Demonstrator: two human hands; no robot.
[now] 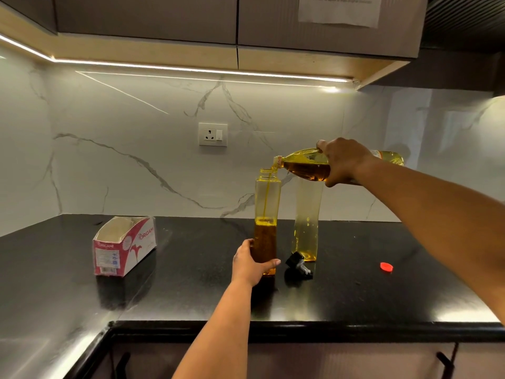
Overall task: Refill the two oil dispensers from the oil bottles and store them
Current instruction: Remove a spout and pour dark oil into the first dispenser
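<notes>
Head view: oil runs from a tipped bottle into an open dispenser on the black counter.

The right hand [343, 162], at about 2 o'clock from frame centre, has its fingers wrapped round the oil bottle [306, 165], which lies nearly level with its neck to the left, a thin stream falling into the mouth of the near dispenser [267, 203]. The left hand [251, 265] grips that dispenser's base, thumb on the front; it stands upright, oil filling its lower part. At 3 o'clock of it, just beside, stands the second dispenser [306, 222], nearly empty. A black pourer cap [298, 265] lies on the counter [191, 283] between their bases. A red bottle cap [386, 266] lies well apart at 3 o'clock; an open tissue box [124, 246] sits at 9 o'clock.
</notes>
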